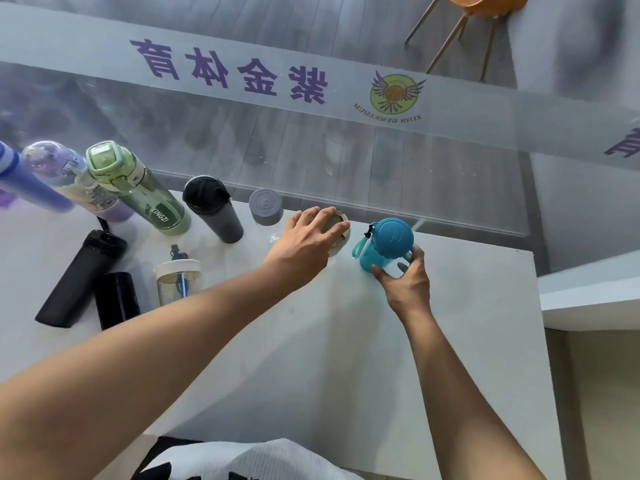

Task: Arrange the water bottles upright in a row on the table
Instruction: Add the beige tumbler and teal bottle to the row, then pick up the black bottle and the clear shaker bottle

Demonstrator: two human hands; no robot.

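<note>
Several bottles stand upright along the far edge of the white table (450, 341): a blue one (24, 178), a purple one (65, 174), a green one (138, 192), a dark grey one (214, 209) and a clear one with a grey lid (266, 206). My left hand (304, 244) grips the lid of a beige bottle (341, 230) standing in that row. My right hand (405, 282) holds a teal bottle (389, 242) upright at the row's right end. Closer to me, two black bottles (81, 277) (116, 297) lie on their sides beside a small clear bottle with a cream lid (176, 280).
A glass wall with purple lettering (228, 69) rises directly behind the table's far edge. The table's right edge (540, 341) drops off beside a white ledge (588, 299). An orange chair (478, 15) stands beyond the glass.
</note>
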